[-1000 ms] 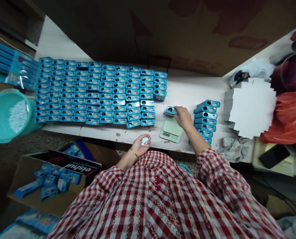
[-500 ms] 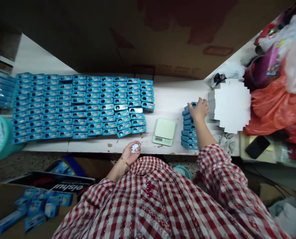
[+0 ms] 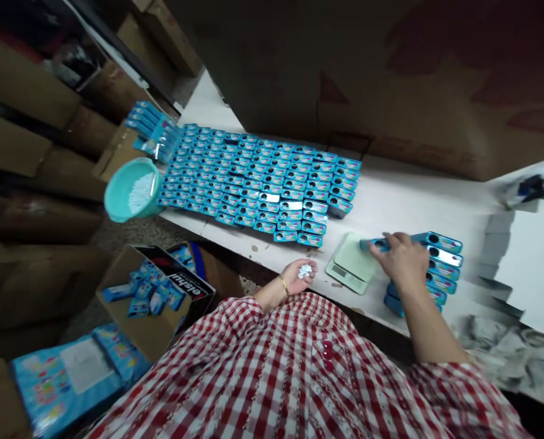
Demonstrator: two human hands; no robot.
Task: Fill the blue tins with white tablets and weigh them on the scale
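My left hand (image 3: 294, 279) is cupped palm up at the table's front edge, with a small heap of white pellets (image 3: 305, 271) in it. My right hand (image 3: 404, 259) grips a small blue box (image 3: 375, 244) between thumb and fingers, beside the far right corner of a pale green digital scale (image 3: 352, 263). Beneath and behind that hand stands a short row of similar blue boxes (image 3: 442, 268), partly covered by the hand and forearm. Many more blue boxes (image 3: 254, 183), each with a dark round hole on top, stand in tight rows on the left of the table.
A turquoise basin (image 3: 116, 192) of white pieces stands at the table's left end. Below sits an open carton (image 3: 150, 329) holding blue packs. A big cardboard box (image 3: 368, 79) rises behind the table. Stacked white card (image 3: 537, 262) and crumpled cloth (image 3: 505, 353) are at the right.
The view has swung left and tilted. My right hand has taken a blue box from the right row and brought it left toward the scale. My left hand still holds the pellets.
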